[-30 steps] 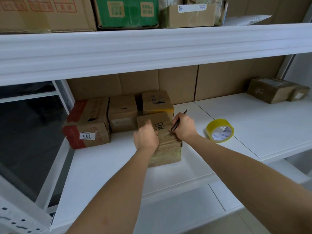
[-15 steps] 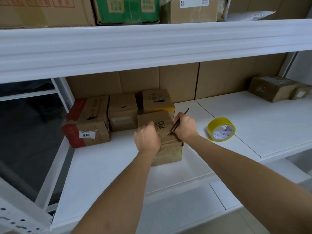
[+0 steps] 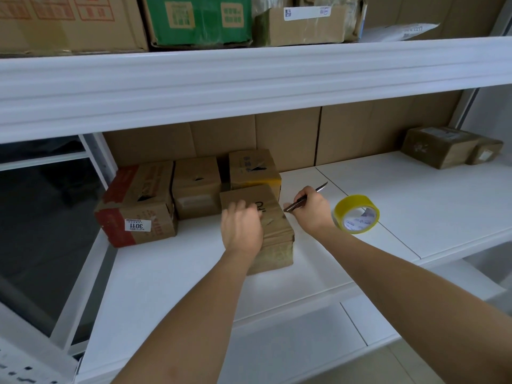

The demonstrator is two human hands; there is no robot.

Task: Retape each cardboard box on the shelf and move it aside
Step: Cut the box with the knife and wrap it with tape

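- Currently a roll of yellow tape (image 3: pixel 356 213) is lying on the white shelf (image 3: pixel 415 206), just beside the right hand (image 3: pixel 311 210) on its outer side; whether the two are touching cannot be told.
- Three cardboard boxes are standing in a row at the back left: a red-edged box (image 3: pixel 137 203) with a white "3011" label, a plain box (image 3: pixel 196 187) next to it, and a third box (image 3: pixel 253 169) with a yellow strip on its right edge. Each is showing a dark torn hole in its top flap; nothing inside can be made out.
- Directly in front of the third box, the front box (image 3: pixel 277 236) is sitting on the shelf, with black marking partly showing on its top; its flaps are lying closed, so contents are hidden.
- The left hand (image 3: pixel 242 227) is resting on the top of the front box, fingers bent over the lid and hiding much of it; whether they are gripping an edge cannot be told.
- The right hand is gripping a dark slim knife (image 3: pixel 304 197) in curled fingers, its tip pointing up and away, the other end lying at the box's right top edge.
- Two small brown parcels (image 3: pixel 440 146) are sitting well apart at the far right of the shelf.
- On the upper shelf (image 3: pixel 249 76), a green box (image 3: pixel 198 20) is standing between other cartons.
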